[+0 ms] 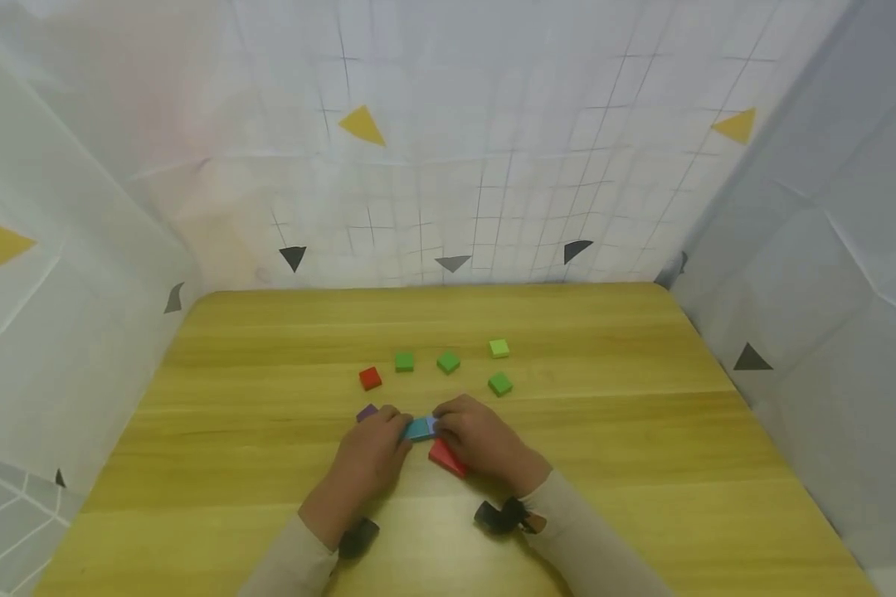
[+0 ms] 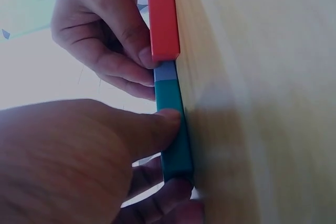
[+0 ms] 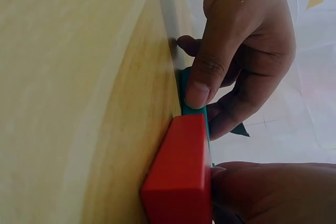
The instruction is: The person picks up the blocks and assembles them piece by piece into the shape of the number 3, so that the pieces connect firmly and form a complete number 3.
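Note:
My left hand [image 1: 369, 452] pinches a teal block [image 1: 416, 429], its thumb lying along the near side in the left wrist view. Against the right end of the teal block sits a light blue block [image 2: 166, 71], and my right hand [image 1: 485, 439] holds this one with curled fingers, which partly cover it. A red block [image 1: 446, 458] with a slanted end lies just in front of the row, beside the right thumb. In the right wrist view the red block [image 3: 181, 166] hides much of the row. A purple block [image 1: 367, 412] shows partly behind the left hand.
Farther back on the wooden table [image 1: 627, 489] lie a small red block [image 1: 370, 378], several green blocks [image 1: 404, 362] and a yellow-green block [image 1: 499, 348]. White patterned sheets [image 1: 448, 149] stand around the back and sides. Black cameras [image 1: 499, 518] are strapped to both wrists.

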Demonstrator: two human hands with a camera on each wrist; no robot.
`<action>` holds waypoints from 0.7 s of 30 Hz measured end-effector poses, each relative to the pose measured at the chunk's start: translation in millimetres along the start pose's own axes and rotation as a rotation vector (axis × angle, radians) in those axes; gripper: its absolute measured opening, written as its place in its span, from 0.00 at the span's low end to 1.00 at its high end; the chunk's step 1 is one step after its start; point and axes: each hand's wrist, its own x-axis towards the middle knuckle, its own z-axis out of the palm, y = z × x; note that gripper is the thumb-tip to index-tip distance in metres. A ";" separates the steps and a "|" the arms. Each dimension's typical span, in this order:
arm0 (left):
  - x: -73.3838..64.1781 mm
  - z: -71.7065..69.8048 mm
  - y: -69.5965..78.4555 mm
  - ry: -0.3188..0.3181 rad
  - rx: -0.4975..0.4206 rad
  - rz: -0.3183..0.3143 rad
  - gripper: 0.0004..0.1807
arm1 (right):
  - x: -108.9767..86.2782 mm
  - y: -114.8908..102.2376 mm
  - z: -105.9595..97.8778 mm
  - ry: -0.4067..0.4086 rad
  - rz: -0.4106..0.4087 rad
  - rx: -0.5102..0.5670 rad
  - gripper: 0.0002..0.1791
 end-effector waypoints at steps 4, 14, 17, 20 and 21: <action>0.0 0.7 0.7 0.007 -0.009 -0.012 0.17 | -0.8 0.5 0.1 -0.004 0.000 0.002 0.03; 1.5 5.5 -0.4 0.061 -0.072 0.049 0.17 | -4.9 3.1 -1.5 0.013 0.017 -0.010 0.04; 1.9 5.4 -0.2 0.067 -0.088 0.051 0.17 | -5.3 2.4 -2.1 0.024 0.020 -0.003 0.04; 1.5 5.9 -0.2 0.064 -0.104 0.041 0.17 | -6.1 1.6 -1.5 0.022 0.028 0.000 0.04; 1.5 6.3 -0.3 0.059 -0.109 0.035 0.17 | -6.4 1.6 -1.0 0.022 0.033 -0.001 0.04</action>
